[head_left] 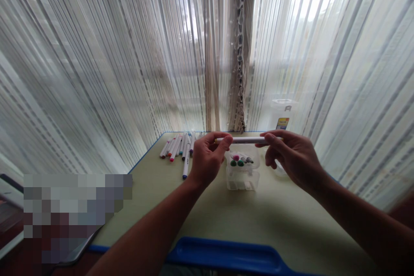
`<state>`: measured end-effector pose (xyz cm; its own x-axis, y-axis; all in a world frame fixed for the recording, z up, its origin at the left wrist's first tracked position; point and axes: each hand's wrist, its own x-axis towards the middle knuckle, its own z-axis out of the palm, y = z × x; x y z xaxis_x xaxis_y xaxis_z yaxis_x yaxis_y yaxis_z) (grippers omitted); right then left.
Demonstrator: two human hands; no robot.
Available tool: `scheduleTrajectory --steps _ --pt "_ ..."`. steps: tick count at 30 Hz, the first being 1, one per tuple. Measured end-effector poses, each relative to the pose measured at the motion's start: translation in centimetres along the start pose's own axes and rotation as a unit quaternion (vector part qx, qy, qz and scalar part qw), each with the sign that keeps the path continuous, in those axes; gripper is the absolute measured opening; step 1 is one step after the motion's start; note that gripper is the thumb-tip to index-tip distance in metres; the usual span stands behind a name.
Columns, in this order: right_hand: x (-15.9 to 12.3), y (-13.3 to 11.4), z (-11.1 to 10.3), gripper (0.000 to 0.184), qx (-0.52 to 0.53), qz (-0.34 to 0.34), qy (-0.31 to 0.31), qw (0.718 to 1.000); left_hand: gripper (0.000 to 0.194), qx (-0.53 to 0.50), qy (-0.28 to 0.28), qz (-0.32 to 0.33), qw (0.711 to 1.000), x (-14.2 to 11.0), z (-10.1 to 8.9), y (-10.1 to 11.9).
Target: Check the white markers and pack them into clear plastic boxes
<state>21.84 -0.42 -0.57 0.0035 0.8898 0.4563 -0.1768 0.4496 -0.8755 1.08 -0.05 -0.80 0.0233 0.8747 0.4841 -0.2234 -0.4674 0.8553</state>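
Both my hands hold one white marker pen (247,140) level above the table. My left hand (207,159) pinches its left end with thumb and fingertips. My right hand (291,155) grips its right end. Right below the pen stands a clear plastic box (242,177) with several markers upright in it, their pink, green and grey caps showing. A loose row of several white markers (179,146) lies on the table to the left of my left hand.
The pale green table (258,220) has a blue rim (226,256) and stands against sheer striped curtains (97,73). A clear lidded container with a yellow label (282,114) stands at the back right. A blurred patch covers the lower left.
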Motion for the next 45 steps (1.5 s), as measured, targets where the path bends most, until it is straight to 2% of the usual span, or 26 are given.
scheduleTrajectory --steps 7,14,26,34,45 --pt "-0.17 -0.17 0.10 0.026 0.033 0.002 -0.017 0.999 0.031 -0.035 0.005 -0.007 0.999 -0.02 0.08 0.05" --pt "-0.08 -0.21 0.33 0.032 0.072 0.025 0.005 0.997 0.034 -0.052 0.015 0.000 0.999 0.10 0.06 -0.12" --pt "0.08 -0.39 0.35 0.039 0.068 0.022 0.007 0.997 0.032 -0.046 0.009 0.001 0.999 0.07 0.15 0.13" --pt "0.17 0.23 -0.17 0.026 0.033 -0.007 0.002 0.999 0.031 0.002 -0.005 0.009 1.000 0.20 -0.04 -0.16" --pt "-0.04 -0.44 0.32 0.031 0.058 0.016 0.005 0.998 0.032 -0.040 -0.001 -0.005 0.999 0.16 0.23 0.02"
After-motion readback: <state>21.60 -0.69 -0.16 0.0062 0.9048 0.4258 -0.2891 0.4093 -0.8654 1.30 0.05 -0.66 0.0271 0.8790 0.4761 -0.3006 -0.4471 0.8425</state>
